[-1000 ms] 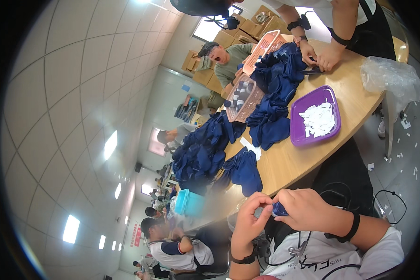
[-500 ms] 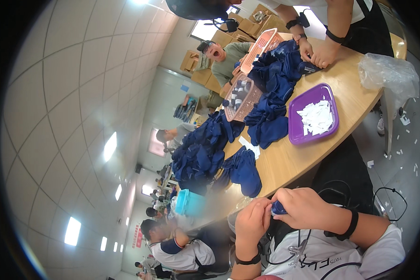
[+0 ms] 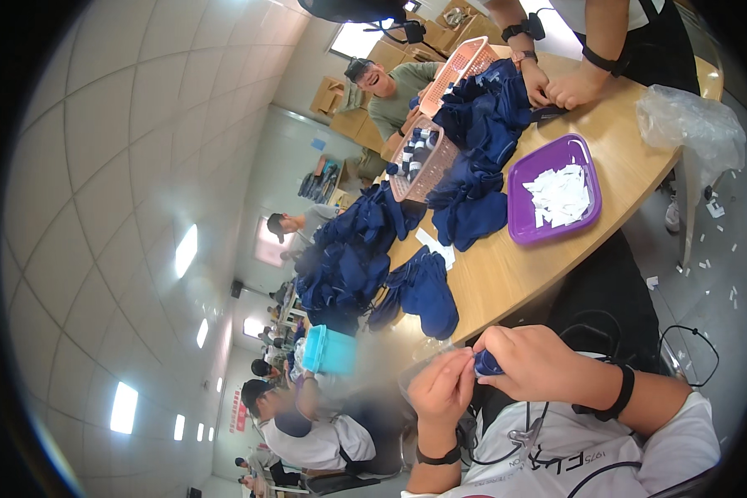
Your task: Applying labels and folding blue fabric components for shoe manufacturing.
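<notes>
Both hands are up close to the chest, low in the view, well clear of the table edge. Right hand is curled shut around a small dark blue piece; only its end shows, poking out of the fist on the left. Left hand sits just left of it, fingertips pinched together against that exposed end, so both hands are on the same piece. Can't tell what the piece is, too little of it shows.

Black bands on both wrists, thin black cables hanging over the white shirt below.

On the wooden table, beyond the hands: a loose pile of dark blue cloth items near the edge, a bigger heap further left, another heap far side. A purple tray with white paper slips sits right of centre. A pink basket holding small dark items stands between the heaps. A crumpled clear plastic bag lies at the right end.

Another person's hands rest on the far heap. More people sit far left, blurred.
</notes>
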Demonstrator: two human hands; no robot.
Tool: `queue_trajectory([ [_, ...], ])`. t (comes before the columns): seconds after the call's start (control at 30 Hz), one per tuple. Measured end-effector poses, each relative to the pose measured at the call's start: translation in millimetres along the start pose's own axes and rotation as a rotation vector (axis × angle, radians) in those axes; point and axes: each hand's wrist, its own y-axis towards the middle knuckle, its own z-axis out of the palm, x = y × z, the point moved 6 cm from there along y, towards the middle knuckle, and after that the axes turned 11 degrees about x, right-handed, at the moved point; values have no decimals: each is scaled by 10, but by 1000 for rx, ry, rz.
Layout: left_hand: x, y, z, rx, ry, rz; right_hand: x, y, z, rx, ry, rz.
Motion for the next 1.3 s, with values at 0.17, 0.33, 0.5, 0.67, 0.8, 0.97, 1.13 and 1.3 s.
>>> queue_trajectory([
  [0.17,-32,23,-45,-31,-34,-8,-27,11,-31,0,98,-16],
  [0.33,-69,94,-61,28,119,35,-64,72,-61,26,151,-12],
  [0.5,176,50,-27,55,-323,-119,-141,123,-14,61,302,0],
  [0.67,333,32,22,107,-638,-188,-210,122,26,140,397,91],
  [0.8,348,35,6,183,-654,-246,-234,110,71,147,422,121],
  [0.97,368,51,-31,163,-617,-375,-175,133,88,106,350,61],
  [1.13,214,169,-108,201,-349,-121,-132,147,64,127,255,69],
  [1.3,152,139,-154,104,-315,-60,-115,152,31,89,321,31],
])
